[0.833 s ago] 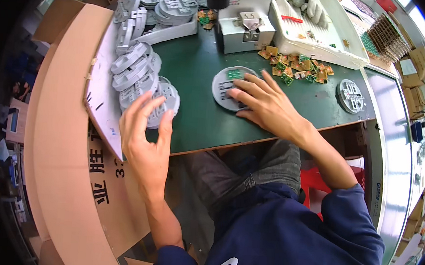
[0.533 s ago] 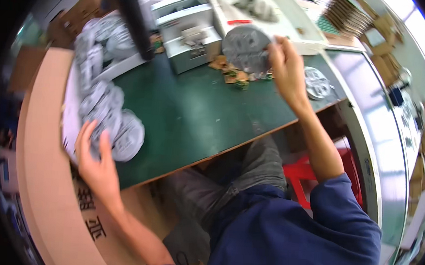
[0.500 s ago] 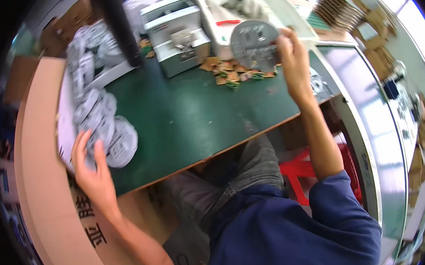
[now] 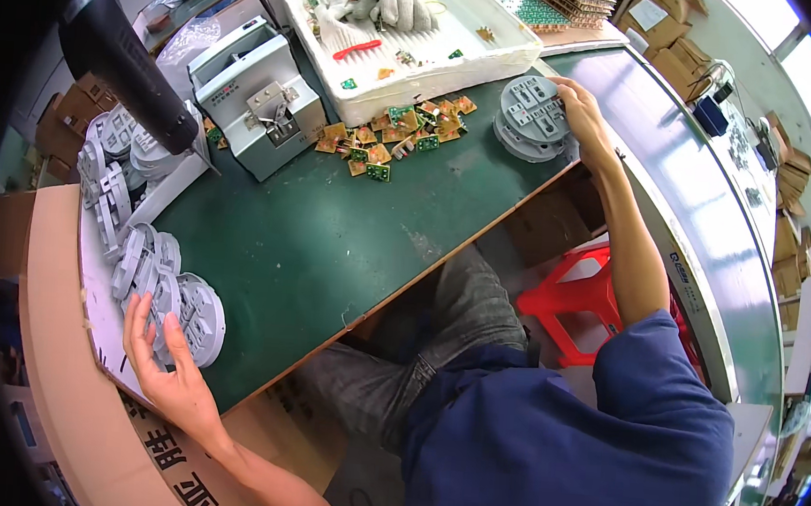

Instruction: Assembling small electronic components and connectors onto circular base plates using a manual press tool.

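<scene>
At the right end of the green bench my right hand [image 4: 584, 124] grips the edge of a grey round plastic housing [image 4: 534, 107], its moulded slots facing up. That disc lies on top of another grey disc [image 4: 528, 151], flat on the bench. My left hand [image 4: 170, 368] is open, fingers spread, beside a heap of similar grey housings [image 4: 201, 319] at the bench's left edge. From this view I cannot tell whether its fingertips touch them.
A black electric screwdriver [image 4: 136, 65] hangs at upper left. Beside it stands a grey machine [image 4: 261, 102]. Small circuit boards [image 4: 390, 139] lie in front of a white foam tray [image 4: 341, 93] holding gloves [image 4: 395, 6]. A red stool [image 4: 571, 302] stands below the bench.
My right hand has lowered the grey housing from above the bench onto the disc at the right. The left hand stays open near the heap. The whole view has shifted.
</scene>
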A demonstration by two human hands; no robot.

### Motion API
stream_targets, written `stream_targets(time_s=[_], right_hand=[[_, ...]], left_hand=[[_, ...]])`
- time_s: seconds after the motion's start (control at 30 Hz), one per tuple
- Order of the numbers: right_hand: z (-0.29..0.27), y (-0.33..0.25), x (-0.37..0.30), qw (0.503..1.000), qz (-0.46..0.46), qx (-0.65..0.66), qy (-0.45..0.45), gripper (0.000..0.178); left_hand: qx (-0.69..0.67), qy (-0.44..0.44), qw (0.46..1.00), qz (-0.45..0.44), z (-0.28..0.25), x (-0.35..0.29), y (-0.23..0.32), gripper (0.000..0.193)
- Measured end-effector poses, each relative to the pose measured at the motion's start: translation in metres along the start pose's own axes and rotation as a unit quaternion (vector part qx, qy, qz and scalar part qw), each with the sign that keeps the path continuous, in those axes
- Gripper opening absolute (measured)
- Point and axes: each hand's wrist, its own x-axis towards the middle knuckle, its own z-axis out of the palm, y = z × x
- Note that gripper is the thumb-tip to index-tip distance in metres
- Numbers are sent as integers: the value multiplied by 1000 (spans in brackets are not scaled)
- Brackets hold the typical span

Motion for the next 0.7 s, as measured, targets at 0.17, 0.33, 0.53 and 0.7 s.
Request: stream_targets(time_s=[0.17, 0.33, 0.53, 0.7], right_hand=[[1, 0, 1, 998, 43, 23, -47, 35], [2, -2, 5, 970, -76, -228, -45, 40], [17, -25, -45, 882, -185, -410, -142, 103], [14, -14, -44, 883, -207, -418, -61, 99]], left_hand=[[-5, -3, 1000, -6, 1, -2, -1, 30], [0, -5, 1000, -7, -2, 0, -7, 30], [36, 11, 999, -6, -19, 10, -21, 32], [47, 12, 998, -33, -17, 38, -46, 38]])
